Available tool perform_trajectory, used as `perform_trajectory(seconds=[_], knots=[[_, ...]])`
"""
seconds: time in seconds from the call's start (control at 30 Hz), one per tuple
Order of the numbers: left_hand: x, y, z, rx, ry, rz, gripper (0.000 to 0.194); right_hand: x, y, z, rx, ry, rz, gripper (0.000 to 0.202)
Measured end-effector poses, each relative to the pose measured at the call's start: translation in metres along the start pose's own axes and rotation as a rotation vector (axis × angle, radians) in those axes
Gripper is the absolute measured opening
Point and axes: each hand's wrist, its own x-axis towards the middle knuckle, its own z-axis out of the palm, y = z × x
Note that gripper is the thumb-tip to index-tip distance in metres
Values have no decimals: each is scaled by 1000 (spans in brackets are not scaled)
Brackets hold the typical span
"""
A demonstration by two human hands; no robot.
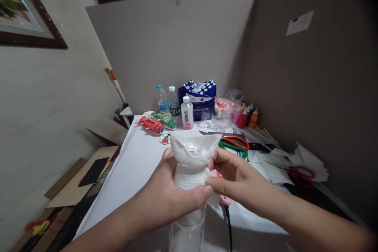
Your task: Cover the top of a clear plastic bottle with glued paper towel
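Observation:
Upright in front of me stands a clear plastic bottle (186, 234), its round mouth showing at the top. White textured cloth (189, 177) goes around its upper part and flares into two pointed corners above. My left hand (169, 191) is wrapped around the cloth and bottle from the left, its thumb lying across the front. From the right, my right hand (236, 173) pinches the cloth's edge between thumb and fingers; some fingertips are hidden behind it. Just behind the bottle lies a pink tool (226, 200) with a black cord, partly covered by my hands.
Large scissors (236, 141) with orange and green handles lie beyond my right hand. Red-handled scissors (302, 173) rest among white sheets at right. Farther back stand a pink-and-white bottle (187, 114), a blue package (203, 106) and paint bottles (242, 118). A grey partition (177, 43) closes off the back.

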Motion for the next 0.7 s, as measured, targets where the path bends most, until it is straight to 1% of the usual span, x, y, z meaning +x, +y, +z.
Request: perform_trajectory(seconds=[0.1, 0.17, 0.23, 0.3, 0.43, 0.53, 0.63, 0.7], knots=[[5, -3, 0, -25, 0, 25, 42, 5, 0, -3, -20, 27, -3, 31], [7, -6, 1, -21, 13, 15, 40, 7, 1, -5, -36, 22, 64, 32], [8, -9, 3, 7, 49, -10, 41, 8, 1, -8, -51, 5, 142, 32], [7, -11, 5, 39, 89, -16, 45, 7, 0, -9, -58, -15, 186, 34], [5, -15, 8, 99, 166, 9, 49, 7, -3, -8, -27, -28, 193, 38], [4, -17, 9, 124, 206, 84, 47, 6, -4, -7, -27, -17, 170, 34], [4, -20, 9, 205, 262, 213, 37, 5, -3, -6, -4, 9, 138, 31], [4, -22, 9, 275, 302, 268, 32, 4, -2, -6, 5, 33, 107, 29]])
